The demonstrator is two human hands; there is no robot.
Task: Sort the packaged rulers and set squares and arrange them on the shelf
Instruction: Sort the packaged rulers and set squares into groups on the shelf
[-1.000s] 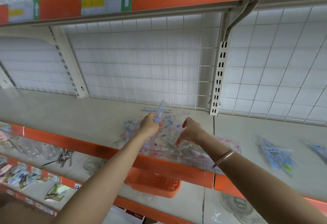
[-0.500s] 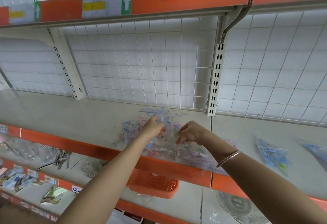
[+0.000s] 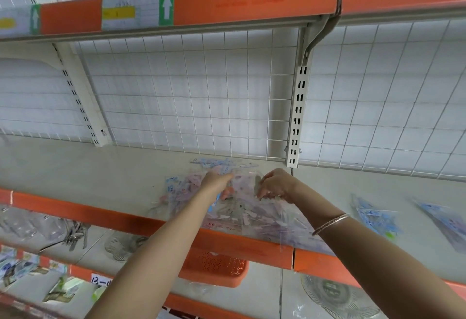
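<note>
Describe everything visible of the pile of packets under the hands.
The pile of packets is a loose, overlapping heap of clear plastic sleeves printed pink, blue and lilac, lying flat on the beige shelf, its near edge overhanging the orange front. The right hand pinches one sleeve; the left hand reaches in, grip unclear.

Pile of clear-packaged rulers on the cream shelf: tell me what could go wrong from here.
1. The loose pile of clear plastic ruler packets overhangs the shelf's orange front edge; the left hand and right hand working in it could nudge packets off.
2. The overlapping packets may lift together, muddling the sort.
</note>
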